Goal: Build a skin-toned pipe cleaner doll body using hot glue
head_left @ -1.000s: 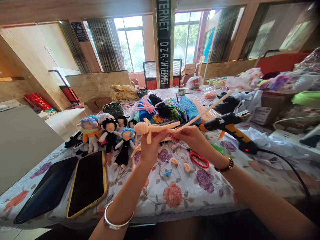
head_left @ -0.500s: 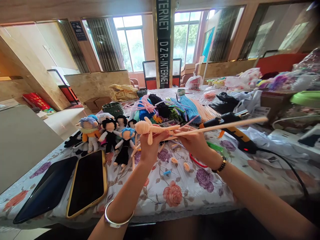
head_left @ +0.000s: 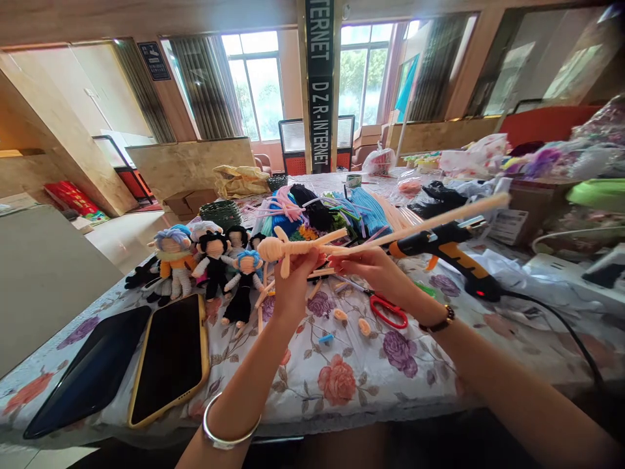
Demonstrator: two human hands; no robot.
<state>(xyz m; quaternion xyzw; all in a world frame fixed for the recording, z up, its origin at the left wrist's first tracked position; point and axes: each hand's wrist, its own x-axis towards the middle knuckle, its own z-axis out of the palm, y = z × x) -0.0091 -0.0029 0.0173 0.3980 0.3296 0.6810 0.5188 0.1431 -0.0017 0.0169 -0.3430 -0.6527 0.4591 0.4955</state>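
At the left end of the flower-patterned worktop point(head_left: 293, 391) lie a dark flat slab point(head_left: 90, 371) and, just beside it, a phone in a yellow case point(head_left: 168, 361). Behind them a cluster of small dolls point(head_left: 216, 247) leans together. Next comes the bare peach figure point(head_left: 269, 250), held above the worktop with its round head to the left and one leg stub pointing right. The left hand point(head_left: 295, 280) pinches its lower body between thumb and fingers. That grip is best kept firm but light, so the figure does not turn or flatten. Below lie two small peach pieces point(head_left: 340, 314) and a blue bit point(head_left: 326, 339).

Further right, the right hand point(head_left: 371, 266) pinches a long fuzzy strip point(head_left: 430, 223) close to where it meets the figure; whether it is fastened there cannot be told. Holding it that near should give the best control, with an even, gentle pull and each turn laid snugly against the last. Red-handled scissors point(head_left: 399, 326) lie under the right wrist. The strip's free end passes over the glue gun point(head_left: 452, 254), whose red light is on, so it should be kept clear of the nozzle.
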